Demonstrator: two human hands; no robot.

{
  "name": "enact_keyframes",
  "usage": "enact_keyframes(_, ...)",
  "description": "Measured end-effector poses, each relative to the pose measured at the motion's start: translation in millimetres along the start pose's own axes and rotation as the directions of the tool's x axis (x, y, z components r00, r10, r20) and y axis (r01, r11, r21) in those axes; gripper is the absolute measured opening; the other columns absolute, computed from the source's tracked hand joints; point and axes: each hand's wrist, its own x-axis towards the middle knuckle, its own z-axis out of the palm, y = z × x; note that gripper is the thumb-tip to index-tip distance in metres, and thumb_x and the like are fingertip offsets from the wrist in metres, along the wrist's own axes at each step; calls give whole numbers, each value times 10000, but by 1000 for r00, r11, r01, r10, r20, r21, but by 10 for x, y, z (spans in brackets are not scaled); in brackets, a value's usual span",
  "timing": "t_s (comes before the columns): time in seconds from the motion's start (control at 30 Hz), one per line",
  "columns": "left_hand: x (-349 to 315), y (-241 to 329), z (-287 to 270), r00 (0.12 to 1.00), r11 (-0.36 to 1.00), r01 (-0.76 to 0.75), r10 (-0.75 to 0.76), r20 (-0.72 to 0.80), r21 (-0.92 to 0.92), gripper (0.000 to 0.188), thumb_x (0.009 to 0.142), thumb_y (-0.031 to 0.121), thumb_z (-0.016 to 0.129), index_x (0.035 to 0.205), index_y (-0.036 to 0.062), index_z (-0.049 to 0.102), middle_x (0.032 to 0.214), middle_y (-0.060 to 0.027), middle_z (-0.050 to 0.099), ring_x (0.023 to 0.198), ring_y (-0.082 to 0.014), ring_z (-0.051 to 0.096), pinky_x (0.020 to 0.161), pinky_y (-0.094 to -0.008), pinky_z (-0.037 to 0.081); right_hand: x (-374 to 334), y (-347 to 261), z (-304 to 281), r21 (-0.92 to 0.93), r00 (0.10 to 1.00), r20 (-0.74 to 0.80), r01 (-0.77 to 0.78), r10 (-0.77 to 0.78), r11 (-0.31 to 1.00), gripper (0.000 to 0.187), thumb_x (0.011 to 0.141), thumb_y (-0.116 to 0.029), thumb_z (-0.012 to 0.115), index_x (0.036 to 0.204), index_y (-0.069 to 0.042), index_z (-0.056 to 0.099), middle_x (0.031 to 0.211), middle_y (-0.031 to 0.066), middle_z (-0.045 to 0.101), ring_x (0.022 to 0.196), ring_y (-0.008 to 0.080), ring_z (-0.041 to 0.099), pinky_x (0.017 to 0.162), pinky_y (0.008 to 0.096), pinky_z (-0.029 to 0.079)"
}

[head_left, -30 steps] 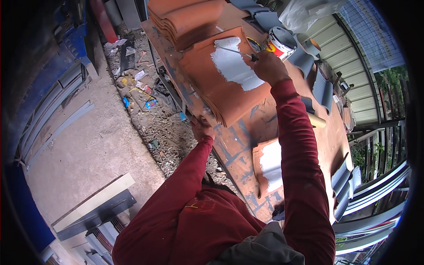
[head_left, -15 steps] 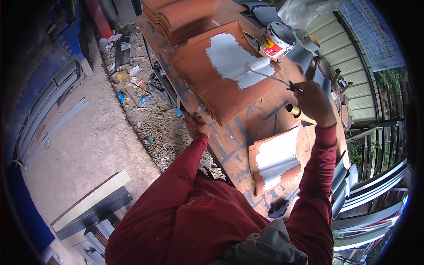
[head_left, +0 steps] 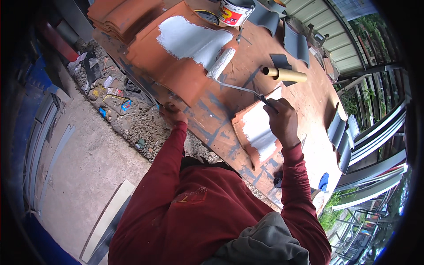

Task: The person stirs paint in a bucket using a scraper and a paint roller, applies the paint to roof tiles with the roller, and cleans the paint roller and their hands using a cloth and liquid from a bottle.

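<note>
My right hand (head_left: 283, 120) is closed round the handle of a paint roller (head_left: 222, 63), whose white-coated sleeve hangs at the right edge of the upper stack of terracotta roof tiles (head_left: 176, 81). White paint (head_left: 191, 37) covers much of the top tile, with bare orange left along its near and left sides. Below my right hand lies a smaller tile piece (head_left: 242, 126), also partly painted white. My left hand (head_left: 173, 115) grips the edge of the wooden table (head_left: 212, 115), close to the stack's near corner; its fingertips are partly hidden.
A paint bucket (head_left: 235, 12) stands behind the stack. More terracotta tiles (head_left: 123, 17) are piled at the far left. A gold tube (head_left: 285, 74), grey tiles (head_left: 296, 43) and a dark cloth (head_left: 278, 179) rest on the table. Rubble (head_left: 132, 123) lines the ground on the left.
The roller has come off the middle of the painted tile toward its right edge and nearer to me. My right hand has moved nearer and left, and the view has shifted.
</note>
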Motion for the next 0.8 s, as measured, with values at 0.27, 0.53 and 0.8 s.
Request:
enact_keyframes(0.27,-36,-4,2,1000,999,24,-24,-14,42,746,1044,635,443,1482,32,420,1352,-299,515,1161,-494,618,956,-606,511,-353,-252,-51,710,982,76,-176,174,682,288,999,-140,700,1237,23,694,780,55,669,577,131,609,534,287,476)
enact_keyframes(0.53,-29,51,-24,998,996,65,-65,-1,56,666,1063,558,468,1471,33,431,1362,-291,519,1150,-493,635,945,-614,510,349,-522,410,771,825,565,-531,8,352,498,1050,-294,673,1389,29,504,866,83,700,606,114,601,515,261,485)
enact_keyframes(0.8,-68,91,98,1000,1000,12,-13,3,24,600,1065,481,508,1405,-13,484,1307,-319,566,1142,-506,628,954,-596,522,629,-323,337,780,782,623,-623,16,54,585,1063,-342,660,1450,34,435,1109,194,679,904,225,746,812,362,636)
